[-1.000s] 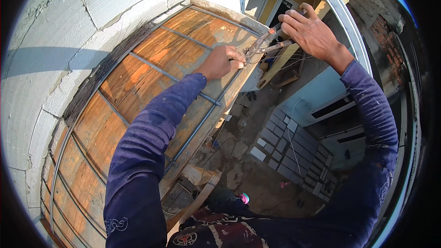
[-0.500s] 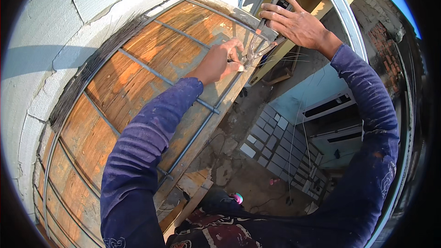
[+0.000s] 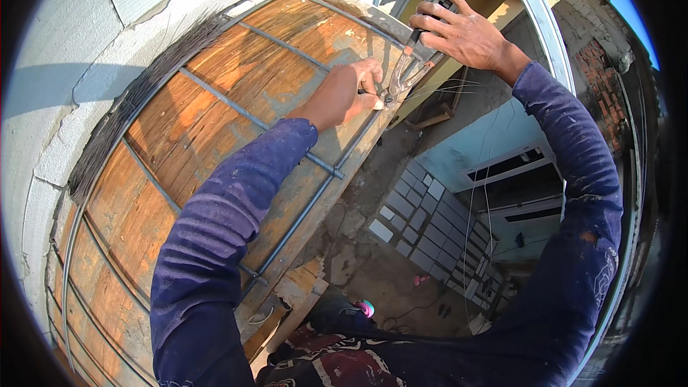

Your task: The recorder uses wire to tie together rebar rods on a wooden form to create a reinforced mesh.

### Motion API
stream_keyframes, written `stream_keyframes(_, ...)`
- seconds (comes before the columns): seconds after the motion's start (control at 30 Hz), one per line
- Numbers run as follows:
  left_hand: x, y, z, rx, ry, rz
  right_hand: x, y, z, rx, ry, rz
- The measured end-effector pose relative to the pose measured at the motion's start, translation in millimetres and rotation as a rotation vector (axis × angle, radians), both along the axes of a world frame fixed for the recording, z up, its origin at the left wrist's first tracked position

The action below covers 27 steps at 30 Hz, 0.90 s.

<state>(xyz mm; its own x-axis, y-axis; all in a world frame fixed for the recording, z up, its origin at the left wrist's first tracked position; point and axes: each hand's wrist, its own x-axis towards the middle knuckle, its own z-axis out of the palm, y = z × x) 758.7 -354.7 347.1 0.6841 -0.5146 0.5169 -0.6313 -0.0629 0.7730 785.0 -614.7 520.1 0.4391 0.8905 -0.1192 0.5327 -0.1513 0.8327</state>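
Up near the far edge of a wooden board, my right hand (image 3: pixel 466 39) is closed around the handles of a pair of pincers (image 3: pixel 398 84). The jaws meet a joint of the steel rods (image 3: pixel 337 170) at the board's right edge. My left hand (image 3: pixel 349 92) is closed in a pinch just left of the jaws, with thumb and forefinger on a bit of thin tie wire that is mostly hidden by the fingers. Loose wire ends (image 3: pixel 448 87) stick out to the right of the joint, past the board's edge.
The board (image 3: pixel 215 125) carries a grid of rods beside a pale block wall (image 3: pixel 43 115). A bundle of thin wires (image 3: pixel 132 100) lies along that wall. Right of the board is a drop to a yard with grey tiles (image 3: pixel 423 218). A metal channel (image 3: pixel 537 14) rises beyond my right arm.
The pincer handles look closer together, and my right hand has shifted slightly. My left hand keeps its pinch by the joint. The whole view has moved a little.
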Motion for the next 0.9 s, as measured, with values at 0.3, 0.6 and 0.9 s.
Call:
stream_keyframes(0.3, -4, -5, 0, 0.024, 0.019, 0.027, 10, -7, -3, -0.014, 0.022, 0.143)
stream_keyframes(0.6, 7, 4, 3, 0.032, -0.009, 0.062, 11, 22, 11, 0.008, 0.132, -0.015)
stream_keyframes(0.9, -3, -6, -11, 0.097, -0.082, 0.043, -9, 62, 22, -0.046, 0.363, -0.719)
